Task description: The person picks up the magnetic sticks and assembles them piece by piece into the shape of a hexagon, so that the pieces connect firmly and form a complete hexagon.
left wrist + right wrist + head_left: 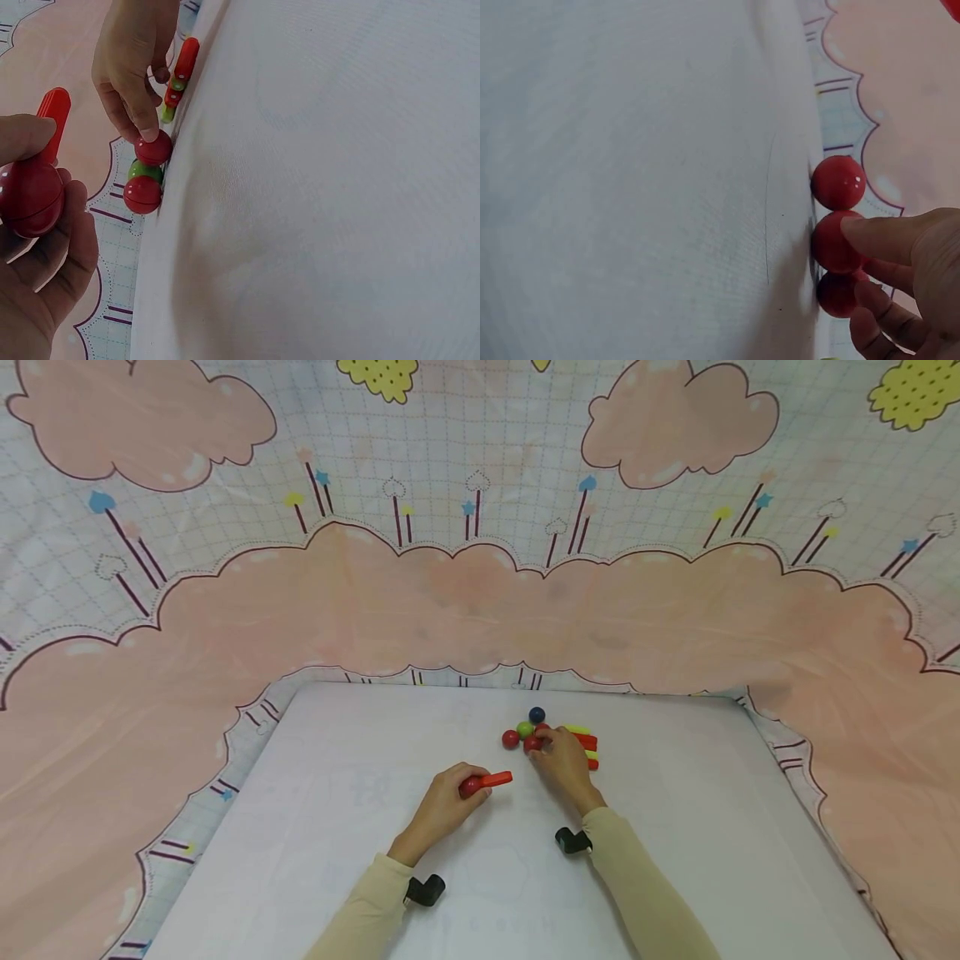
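Note:
My left hand [442, 806] holds a red ball [470, 787] with a ridged orange-red stick [497, 778] standing out from it, raised over the white table. The thumb lies along the stick in the left wrist view, with fingers under the ball [34, 199]. Farther right, my right hand [564, 767] grips a red ball [829, 244] on the table, thumb on its near side. Another red ball [838, 182] sits beside it, and a third red ball [836, 295] is partly behind the fingers. A green ball [524, 728] and a dark blue ball [537, 714] lie close by.
Red sticks [593, 765] and yellow-green sticks [577, 728] lie side by side just right of my right hand, partly hidden by it. The white tabletop [300, 827] ends at a back edge not far behind the balls. A patterned cloth [465, 610] hangs beyond.

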A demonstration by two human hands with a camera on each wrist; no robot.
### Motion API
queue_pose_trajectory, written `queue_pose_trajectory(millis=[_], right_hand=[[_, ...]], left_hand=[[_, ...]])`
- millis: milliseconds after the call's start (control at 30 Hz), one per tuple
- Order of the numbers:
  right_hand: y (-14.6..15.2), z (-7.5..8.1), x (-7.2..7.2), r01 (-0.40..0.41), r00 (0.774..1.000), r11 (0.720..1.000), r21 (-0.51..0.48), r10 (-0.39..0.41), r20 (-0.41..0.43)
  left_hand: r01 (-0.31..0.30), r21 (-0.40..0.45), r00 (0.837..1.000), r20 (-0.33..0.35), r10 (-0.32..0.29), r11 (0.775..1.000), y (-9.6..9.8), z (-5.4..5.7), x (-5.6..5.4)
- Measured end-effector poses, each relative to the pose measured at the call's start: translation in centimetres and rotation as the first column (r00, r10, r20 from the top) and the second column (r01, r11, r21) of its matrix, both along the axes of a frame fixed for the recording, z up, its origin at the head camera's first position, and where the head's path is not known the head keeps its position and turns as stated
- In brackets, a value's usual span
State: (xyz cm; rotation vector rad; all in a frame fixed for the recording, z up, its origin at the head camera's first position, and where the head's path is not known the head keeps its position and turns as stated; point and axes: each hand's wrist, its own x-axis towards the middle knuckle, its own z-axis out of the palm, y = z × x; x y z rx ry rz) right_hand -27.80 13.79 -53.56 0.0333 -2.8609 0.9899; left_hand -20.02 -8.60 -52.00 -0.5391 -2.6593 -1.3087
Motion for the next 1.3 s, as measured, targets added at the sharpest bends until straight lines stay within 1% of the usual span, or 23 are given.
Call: queue_pose_trajectory(millis=[67,267,367,467,600,733,833,1000,1167,1300], right_hand=[[0.0,0.0,0.1,-0.001,1.0,1.0,-0.002,0.001,0.002],[-0.3,0.1,0.6,0.041,0.997,0.998,-0.043,-0.039,0.06],[-0.3,0.1,0.8,0.049,0.996,0.997,-0.053,-0.046,0.072],[-0.2,0.1,1.0,0.048,0.996,0.997,-0.066,-0.043,0.072],[0.0,0.1,1.4,0.035,0.998,0.997,-0.073,-0.031,0.054],[0.5,0.4,1.9,0.01,1.0,0.996,-0.09,-0.009,0.014],[0.8,1.1,2.5,-0.008,1.0,0.994,-0.107,0.007,-0.012],[1.2,2.3,3.6,-0.041,0.999,0.995,-0.096,0.038,-0.033],[1.5,3.5,4.5,-0.113,0.992,0.987,-0.116,0.106,-0.066],[1.8,4.3,5.1,-0.17,0.984,0.971,-0.169,0.159,-0.077]], left_hand=[[-0.004,-0.007,1.0,0.005,0.004,1.0,0.0,0.0,0.0],[0.001,-0.01,1.0,-0.003,-0.001,1.0,0.0,0.0,0.0],[0.002,-0.003,1.0,-0.001,-0.002,1.0,0.0,0.0,0.1],[-0.005,0.001,1.0,0.015,0.005,1.0,0.0,0.0,0.1],[-0.015,-0.005,1.0,0.018,0.015,1.0,-0.1,0.1,0.1],[-0.019,-0.004,1.0,0.022,0.019,1.0,-0.2,0.2,-0.1],[-0.018,0.004,1.0,0.018,0.018,1.0,-0.2,0.2,-0.3],[-0.019,0.013,1.0,0.009,0.019,1.0,0.0,0.4,-0.6],[-0.016,0.02,1.0,0.008,0.016,1.0,0.2,0.6,-0.9],[-0.016,0.034,1.0,0.011,0.016,0.999,0.3,0.6,-1.0]])
